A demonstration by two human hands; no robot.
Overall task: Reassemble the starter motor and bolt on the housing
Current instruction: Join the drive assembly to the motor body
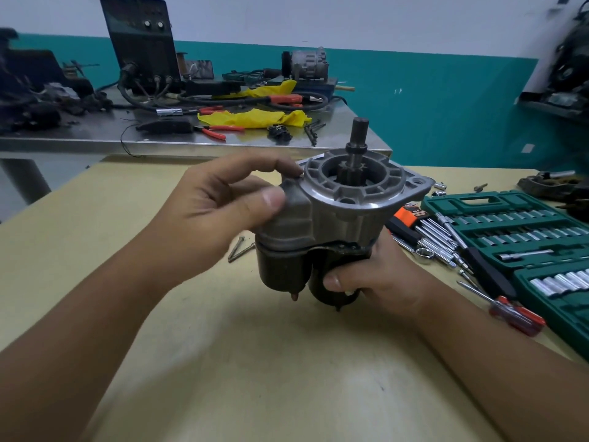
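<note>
No legible text or labels anywhere

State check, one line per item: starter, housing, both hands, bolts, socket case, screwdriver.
starter motor: held above the table, shaft end up
housing: seated on the motor body, shaft protruding through it
left hand: fingers curled on the housing's side
right hand: grips the dark motor body from below
long bolts: loose on the table, not fitted
socket set case: open, sockets in their slots
red-handled screwdriver: lying on the table, unused
</note>
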